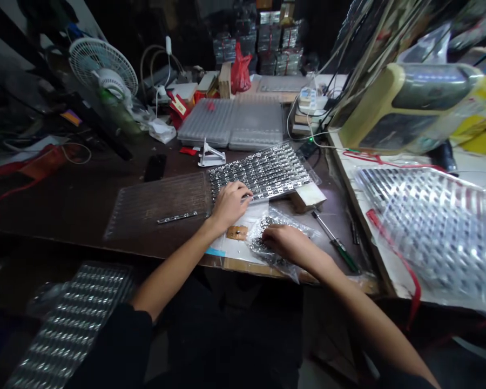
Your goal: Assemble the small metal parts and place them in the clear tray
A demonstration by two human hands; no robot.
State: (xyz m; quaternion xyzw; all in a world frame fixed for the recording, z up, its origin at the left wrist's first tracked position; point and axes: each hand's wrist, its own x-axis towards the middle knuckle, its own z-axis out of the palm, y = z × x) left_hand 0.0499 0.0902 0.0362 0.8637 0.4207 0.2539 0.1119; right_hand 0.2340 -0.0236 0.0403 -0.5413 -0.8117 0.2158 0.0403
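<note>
My left hand (229, 205) rests at the lower left edge of a tray of shiny metal parts (263, 170); its fingers are bent over the parts, and whether they grip one is unclear. My right hand (285, 241) reaches with curled fingers into a clear plastic bag of small metal pieces (263, 224); anything between its fingertips is too small to make out. Between the hands lies a small orange-brown block (237, 233) on white paper. A clear empty tray (157, 202) joins the filled one on the left, with a single metal strip (177, 218) on it.
Right of the bag lies a green-handled screwdriver (336, 242). A small box (308, 197) sits under the filled tray's corner. Clear trays (233, 121), a white stand (211, 155) and a phone (154, 168) are farther back. More filled trays (433, 227) lie at right.
</note>
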